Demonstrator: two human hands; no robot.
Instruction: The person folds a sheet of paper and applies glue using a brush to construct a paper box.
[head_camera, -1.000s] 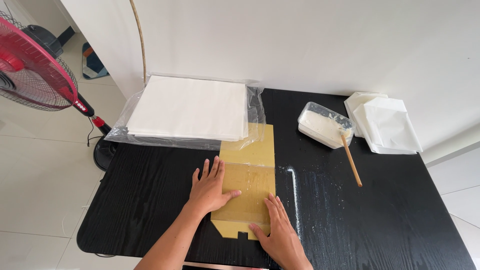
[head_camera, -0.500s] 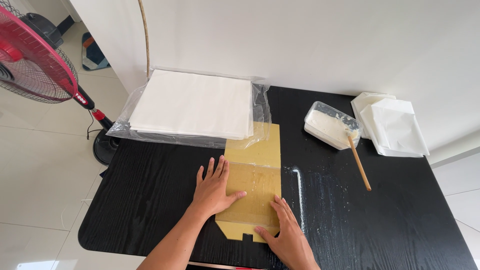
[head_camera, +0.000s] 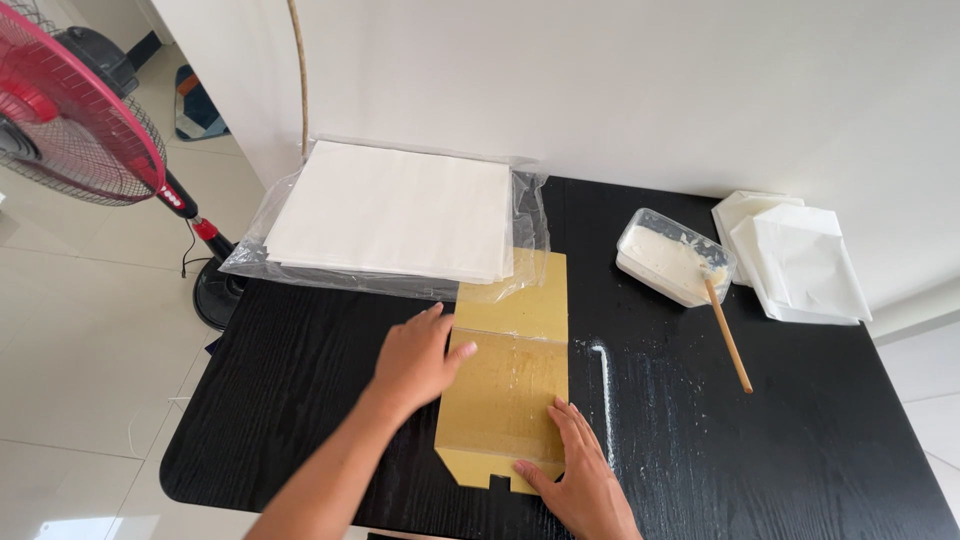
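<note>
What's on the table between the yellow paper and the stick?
In the head view, between the yellow paper and the stick lies black table, marked by a white streak and faint white smears.

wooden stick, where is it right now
In the head view the wooden stick lies on the right side of the black table, its upper end resting in the clear tub of white paste, left of the white paper stack.

A black wood-grain worktop (head_camera: 300, 400) stands against a white wall. On it, at the back left, lies a stack of white sheets (head_camera: 395, 212) in a clear plastic bag. A flat tan paper piece (head_camera: 510, 375) lies near the front middle, with white smears (head_camera: 600, 375) just right of it. At the back right sit a clear tub of white paste (head_camera: 672, 257), a wooden stick (head_camera: 730, 340) and folded white papers (head_camera: 800, 262).
</note>
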